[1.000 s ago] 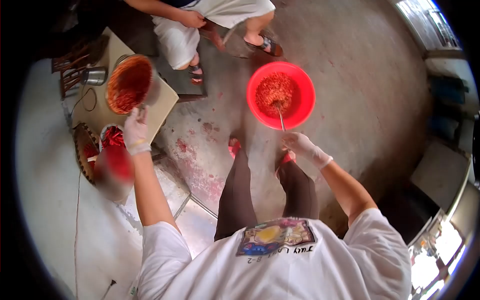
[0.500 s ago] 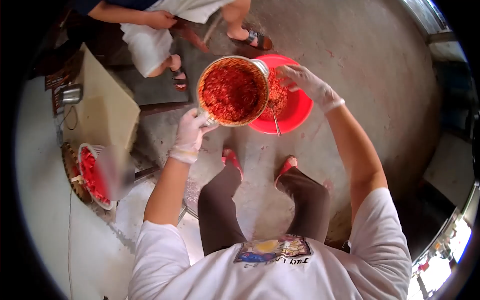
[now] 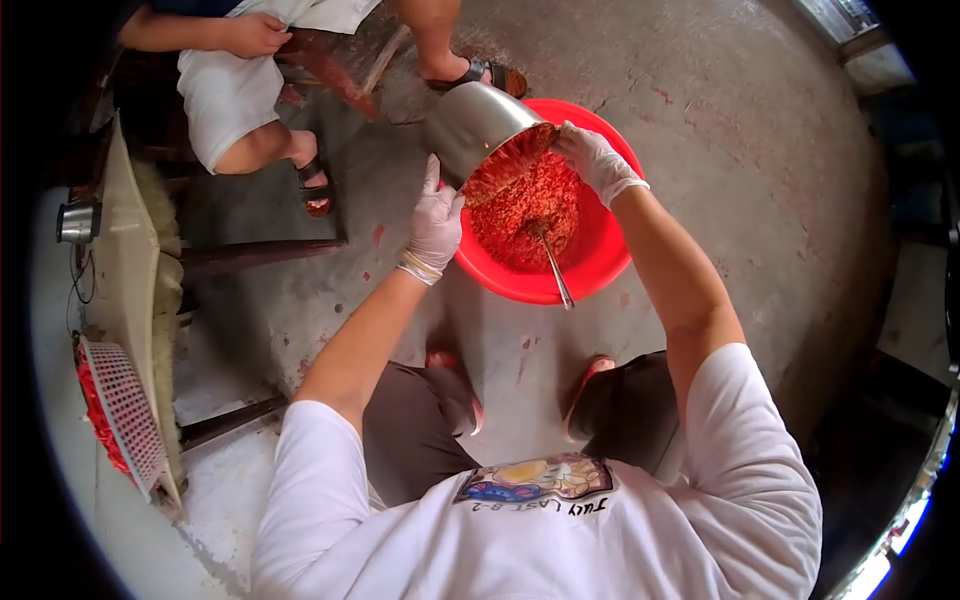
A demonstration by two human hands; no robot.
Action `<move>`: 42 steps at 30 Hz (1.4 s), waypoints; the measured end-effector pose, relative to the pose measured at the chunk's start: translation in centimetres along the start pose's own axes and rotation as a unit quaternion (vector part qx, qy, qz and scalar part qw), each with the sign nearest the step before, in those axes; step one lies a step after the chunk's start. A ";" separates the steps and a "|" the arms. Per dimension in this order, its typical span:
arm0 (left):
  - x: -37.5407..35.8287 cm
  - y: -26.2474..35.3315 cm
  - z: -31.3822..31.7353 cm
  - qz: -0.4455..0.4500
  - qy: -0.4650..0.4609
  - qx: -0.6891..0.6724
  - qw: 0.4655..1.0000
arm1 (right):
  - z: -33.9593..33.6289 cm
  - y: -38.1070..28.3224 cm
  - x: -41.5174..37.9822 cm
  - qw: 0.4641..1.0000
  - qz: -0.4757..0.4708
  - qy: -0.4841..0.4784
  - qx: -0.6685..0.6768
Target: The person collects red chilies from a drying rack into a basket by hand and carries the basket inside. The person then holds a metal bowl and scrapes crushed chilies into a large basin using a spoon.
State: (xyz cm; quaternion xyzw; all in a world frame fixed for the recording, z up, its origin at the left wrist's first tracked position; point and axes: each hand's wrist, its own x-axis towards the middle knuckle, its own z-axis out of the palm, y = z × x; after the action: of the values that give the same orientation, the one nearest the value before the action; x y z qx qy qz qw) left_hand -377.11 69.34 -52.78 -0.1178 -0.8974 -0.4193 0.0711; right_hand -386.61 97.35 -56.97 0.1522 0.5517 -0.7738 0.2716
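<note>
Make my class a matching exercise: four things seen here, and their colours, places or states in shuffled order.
Things
1. metal pot
2. basin
3. metal utensil
4. plastic basket

Descriptions
A. slanting up out of chopped red food
B. at the far left of the view
C. tipped, its mouth over the basin
D. bright red

Pairs: 1-C; 2-D; 3-A; 4-B

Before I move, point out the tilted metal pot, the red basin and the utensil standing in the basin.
Metal pot [image 3: 474, 124]: head view, on the outside of its side wall.
Red basin [image 3: 606, 234]: head view, on its bare inner wall.
Utensil [image 3: 557, 273]: head view, on its handle.
</note>
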 end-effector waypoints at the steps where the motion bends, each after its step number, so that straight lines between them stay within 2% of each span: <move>1: 0.2 -1.5 0.9 0.051 0.003 0.020 0.998 | -0.6 0.6 0.8 1.000 -0.013 0.008 0.003; 4: 1.5 -4.2 2.8 0.173 0.019 0.081 0.981 | -2.4 2.9 3.8 0.998 -0.044 0.025 0.037; 10: 3.3 -3.9 3.1 0.230 0.024 0.145 0.962 | -2.5 3.2 3.7 0.979 -0.117 0.032 0.166; 13: 3.3 -2.9 2.9 0.245 0.034 0.165 0.955 | -3.6 2.6 3.4 0.981 -0.124 -0.002 0.148; 16: 2.6 -1.5 2.9 0.141 -0.040 0.167 0.975 | -4.7 3.3 3.8 0.970 -0.133 -0.037 0.202; 19: 3.2 -1.2 3.6 0.271 0.039 0.237 0.932 | -5.0 3.1 2.8 0.963 -0.138 -0.048 0.229; 22: 3.6 -0.4 3.9 0.302 0.102 0.240 0.917 | -5.0 1.8 1.9 0.960 -0.145 -0.033 0.237; 31: 4.1 0.1 4.3 0.301 0.093 0.216 0.924 | -6.5 1.2 1.2 0.958 -0.167 -0.067 0.225; 34: 4.0 0.2 4.1 0.236 0.059 0.153 0.958 | -7.0 1.0 1.6 0.959 -0.180 -0.071 0.209; 36: 3.8 0.2 4.0 0.224 0.046 0.156 0.961 | -7.3 1.1 2.1 0.963 -0.196 -0.057 0.176; 39: 3.8 0.4 3.5 0.233 0.031 0.209 0.949 | -7.5 1.1 2.5 0.958 -0.170 -0.086 0.214; 42: 3.6 0.9 2.9 0.192 0.028 0.146 0.970 | -7.0 0.8 1.8 0.965 -0.164 -0.087 0.184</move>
State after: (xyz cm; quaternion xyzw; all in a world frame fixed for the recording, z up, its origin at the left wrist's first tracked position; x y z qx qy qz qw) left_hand -380.42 72.74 -53.16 -0.2644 -0.9070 -0.2656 0.1921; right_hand -388.03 103.26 -61.02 0.0391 0.3914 -0.9063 0.1547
